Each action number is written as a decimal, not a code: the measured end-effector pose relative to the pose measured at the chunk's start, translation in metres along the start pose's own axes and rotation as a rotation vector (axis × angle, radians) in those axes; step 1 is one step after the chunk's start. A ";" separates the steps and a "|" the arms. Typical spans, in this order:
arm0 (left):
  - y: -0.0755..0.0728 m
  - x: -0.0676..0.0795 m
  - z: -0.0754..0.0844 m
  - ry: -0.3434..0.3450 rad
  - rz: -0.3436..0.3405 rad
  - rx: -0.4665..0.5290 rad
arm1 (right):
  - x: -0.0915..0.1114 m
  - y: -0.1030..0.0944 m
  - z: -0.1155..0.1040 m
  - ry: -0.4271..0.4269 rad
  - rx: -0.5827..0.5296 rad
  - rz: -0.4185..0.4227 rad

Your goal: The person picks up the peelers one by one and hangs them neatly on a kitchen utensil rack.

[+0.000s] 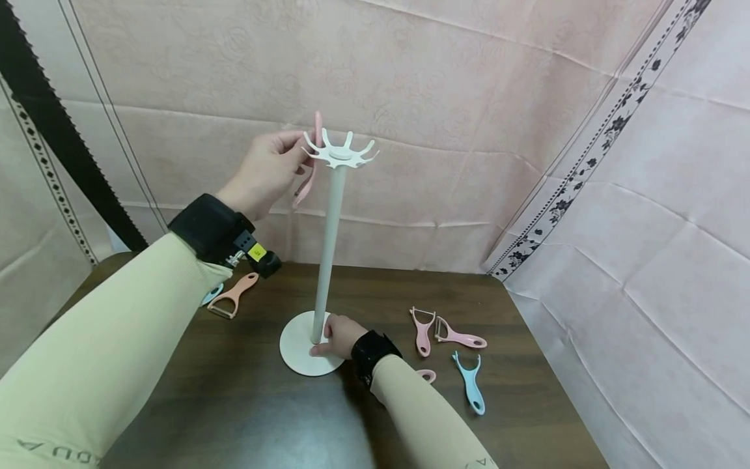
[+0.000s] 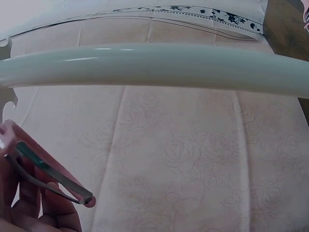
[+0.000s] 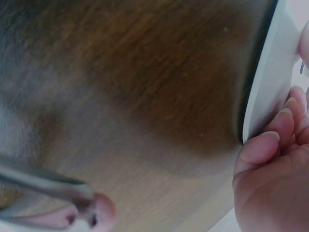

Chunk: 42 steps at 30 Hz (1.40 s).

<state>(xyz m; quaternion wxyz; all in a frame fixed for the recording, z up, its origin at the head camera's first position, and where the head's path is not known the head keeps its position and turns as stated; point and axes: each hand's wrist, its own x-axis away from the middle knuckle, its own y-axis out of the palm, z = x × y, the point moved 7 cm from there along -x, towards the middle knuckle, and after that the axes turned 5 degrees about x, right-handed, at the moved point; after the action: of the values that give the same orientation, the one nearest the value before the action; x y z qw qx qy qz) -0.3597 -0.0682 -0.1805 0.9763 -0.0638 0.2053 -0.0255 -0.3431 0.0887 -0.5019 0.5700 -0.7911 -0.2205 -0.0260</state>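
Observation:
A white stand (image 1: pixel 331 241) with a round base (image 1: pixel 299 345) and a crown of curved hooks (image 1: pixel 342 154) rises from the table. At the crown's left side, my left hand (image 1: pixel 266 166) pinches a pink peeler (image 1: pixel 318 127), its handle end level with the hooks. In the left wrist view the metal blade of this peeler (image 2: pixel 70 183) points away from the fingers, below the pale pole (image 2: pixel 159 65). Down at the base, my right hand (image 1: pixel 344 335) grips the stand near the pole's foot. The right wrist view has its curled fingers (image 3: pixel 260 147) at the base's edge.
Two pink peelers (image 1: pixel 423 332) (image 1: pixel 463 335) and a blue peeler (image 1: pixel 471 384) lie on the dark wooden table (image 1: pixel 234 404) at right. Another pink peeler (image 1: pixel 428 375) is partly behind the right arm. At left lie a peach peeler (image 1: pixel 237 293) and a mostly hidden blue one (image 1: pixel 212 294).

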 end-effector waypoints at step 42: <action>-0.045 0.025 -0.104 -0.108 -0.196 -0.417 | 0.002 -0.002 -0.003 -0.034 0.004 0.001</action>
<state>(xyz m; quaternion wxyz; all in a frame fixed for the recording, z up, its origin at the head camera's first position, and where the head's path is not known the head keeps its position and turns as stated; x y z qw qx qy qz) -0.3798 -0.1267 -0.2790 0.9444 -0.2850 0.1466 -0.0736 -0.3417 0.0870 -0.4987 0.5677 -0.7904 -0.2298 -0.0119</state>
